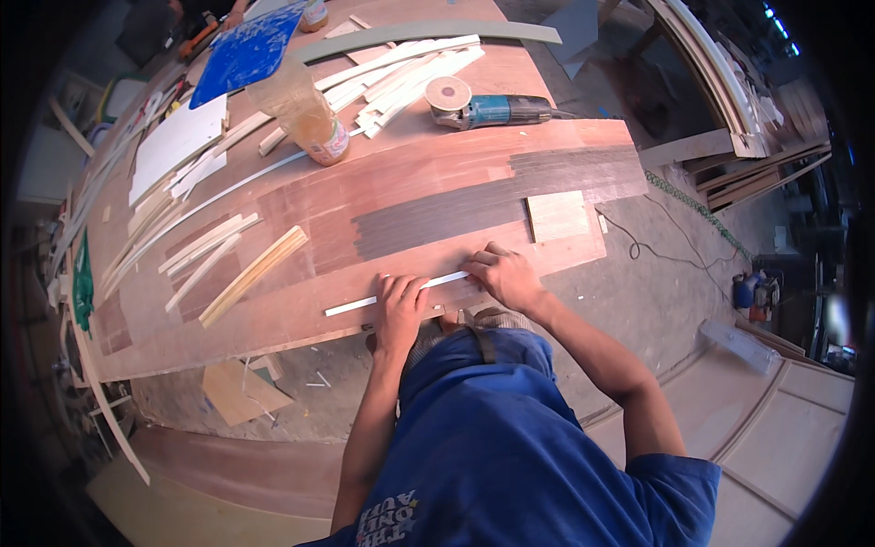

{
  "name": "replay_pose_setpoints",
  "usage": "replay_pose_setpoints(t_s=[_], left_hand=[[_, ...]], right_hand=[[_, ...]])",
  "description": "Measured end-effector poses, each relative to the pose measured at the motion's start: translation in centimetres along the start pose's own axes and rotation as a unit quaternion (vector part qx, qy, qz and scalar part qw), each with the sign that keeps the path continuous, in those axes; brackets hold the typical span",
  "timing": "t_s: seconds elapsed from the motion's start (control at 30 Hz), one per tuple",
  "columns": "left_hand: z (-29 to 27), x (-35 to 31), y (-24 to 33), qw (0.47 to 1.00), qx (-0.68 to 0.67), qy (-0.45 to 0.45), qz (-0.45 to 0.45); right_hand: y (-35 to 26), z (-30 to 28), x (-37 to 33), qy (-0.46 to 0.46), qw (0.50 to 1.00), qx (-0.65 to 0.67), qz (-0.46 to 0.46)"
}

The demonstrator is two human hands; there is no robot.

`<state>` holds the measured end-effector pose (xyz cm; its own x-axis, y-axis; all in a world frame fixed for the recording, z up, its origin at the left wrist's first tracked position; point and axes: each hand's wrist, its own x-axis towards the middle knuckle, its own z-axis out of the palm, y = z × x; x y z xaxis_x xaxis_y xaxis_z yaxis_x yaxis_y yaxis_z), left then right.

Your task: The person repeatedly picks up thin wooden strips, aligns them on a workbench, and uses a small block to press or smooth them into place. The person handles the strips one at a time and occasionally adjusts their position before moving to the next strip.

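Observation:
A narrow white strip (445, 280) lies along the near edge of the plywood-topped workbench. My left hand (399, 305) rests over its middle, with the fingers bent around it. At the strip's right end, my right hand (504, 276) is closed in a pinch; the fingertips partly hide that end. Just beyond the hands is a reddish-brown wooden board (310, 196) with a dark grey-brown band (437, 212). A pale square wood piece (558, 216) sits on the board to the right of my right hand.
An angle grinder (497, 110) and a plastic bottle of yellowish stuff (310, 123) stand farther back. Loose wood strips (401, 77) and a blue sheet (246, 55) lie beyond. Yellowish strips (255, 273) are at left. A cord (638, 246) trails on the floor; another person's hand shows far back.

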<state>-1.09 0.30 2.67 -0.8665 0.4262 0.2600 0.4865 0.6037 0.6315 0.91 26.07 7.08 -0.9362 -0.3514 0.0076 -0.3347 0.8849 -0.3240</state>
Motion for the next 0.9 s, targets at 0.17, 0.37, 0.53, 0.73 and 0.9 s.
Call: replay_pose_setpoints(t_s=[0.17,0.37,0.53,0.73,0.9], left_hand=[[-0.3,0.5,1.4,0.998,0.055,-0.027,-0.014],[3.1,2.6,3.7,0.998,-0.011,-0.05,0.023],[5.2,3.6,3.1,0.995,-0.044,-0.051,0.071],[5.4,3.4,2.9,0.995,-0.056,-0.032,0.077],[5.0,3.7,3.3,0.995,-0.062,-0.042,0.069]], right_hand=[[2.3,-0.6,-1.5,0.017,1.0,-0.007,0.007],[3.0,0.4,-1.8,-0.011,1.0,-0.015,0.013],[3.6,0.2,-1.9,0.01,1.0,0.003,0.012],[5.7,-0.9,-3.1,-0.002,0.999,0.029,0.039],[6.3,-1.2,-3.2,-0.002,0.999,0.023,0.027]])
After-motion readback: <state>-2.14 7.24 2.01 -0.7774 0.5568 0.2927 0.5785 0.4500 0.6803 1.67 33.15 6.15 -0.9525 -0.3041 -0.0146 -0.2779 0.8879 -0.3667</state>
